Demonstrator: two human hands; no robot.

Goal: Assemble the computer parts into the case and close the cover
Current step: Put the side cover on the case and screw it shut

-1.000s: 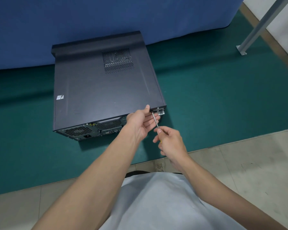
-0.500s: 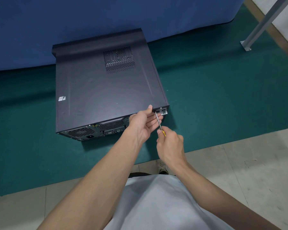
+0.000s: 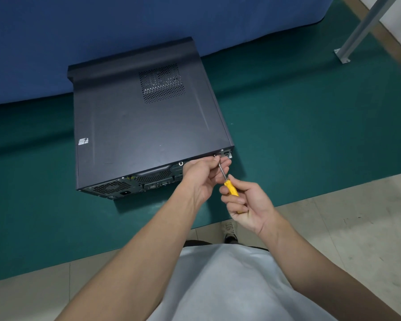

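Case [image 3: 130,184] lies flat on the green mat [image 3: 310,135], rear panel facing the mat's near edge. Cover [image 3: 125,117] is already on, so parts look fitted & lid closed. Remaining, prob: screwing it down. Screwdriver [image 3: 230,186] tip sits at a screw [image 3: 214,155] by the rear's right corner. Right hand [image 3: 247,205] fingers are clamped on the yellow handle. Left hand [image 3: 200,179] fingers are pinched round the shaft nr the tip. Other screws: can't tell.
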